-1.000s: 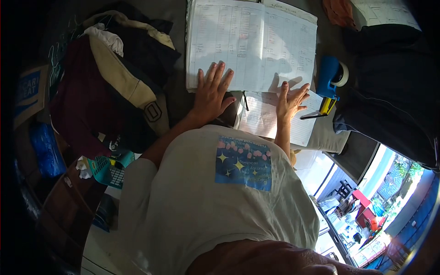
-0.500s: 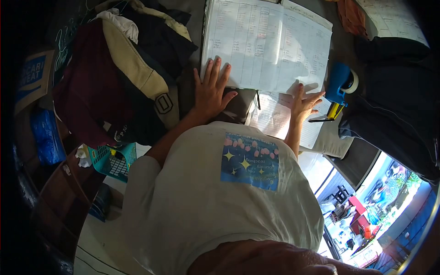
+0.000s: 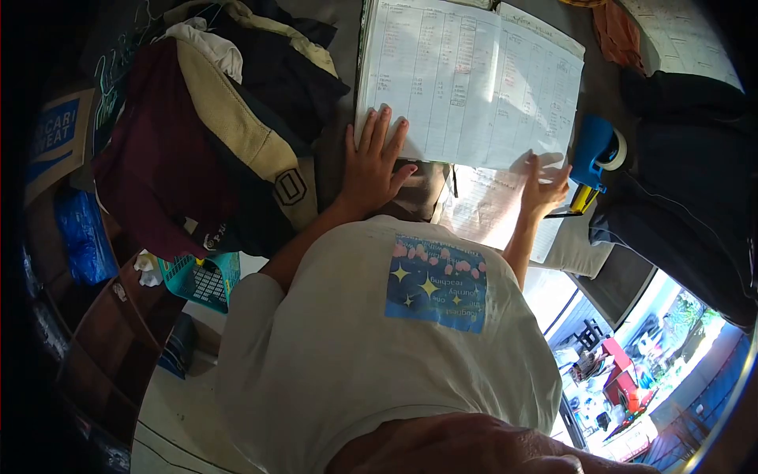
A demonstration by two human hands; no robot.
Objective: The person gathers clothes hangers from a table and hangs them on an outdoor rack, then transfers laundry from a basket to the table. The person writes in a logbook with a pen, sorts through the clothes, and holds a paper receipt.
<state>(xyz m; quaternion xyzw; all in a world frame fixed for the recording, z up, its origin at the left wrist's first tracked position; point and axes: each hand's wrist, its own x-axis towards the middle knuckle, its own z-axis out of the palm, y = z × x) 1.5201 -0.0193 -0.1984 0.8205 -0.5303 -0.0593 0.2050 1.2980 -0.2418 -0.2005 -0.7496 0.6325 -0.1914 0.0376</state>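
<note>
An open ledger book point(image 3: 474, 87) with handwritten columns lies at the top middle. My left hand point(image 3: 375, 170) rests with fingers spread on the lower left edge of its left page. Near the book's lower right corner is my right hand point(image 3: 542, 189), its fingers apart and slightly curved, over lined sheets point(image 3: 482, 205) that stick out below the book. Neither hand holds anything. A blue tape dispenser point(image 3: 592, 150) stands just right of my right hand, with a yellow and black tool point(image 3: 582, 199) beside its lower end.
Piled clothes point(image 3: 158, 150) with hangers lie on the left, above a teal basket point(image 3: 205, 280). Dark cloth point(image 3: 679, 174) covers the right side. An orange-brown cloth point(image 3: 618, 35) is at the top right. A cardboard box point(image 3: 59, 142) stands far left.
The view has shifted, so the book and clothes appear further right. My right hand's fingers have curled a little near the book's corner. My left hand stays spread at the page edge.
</note>
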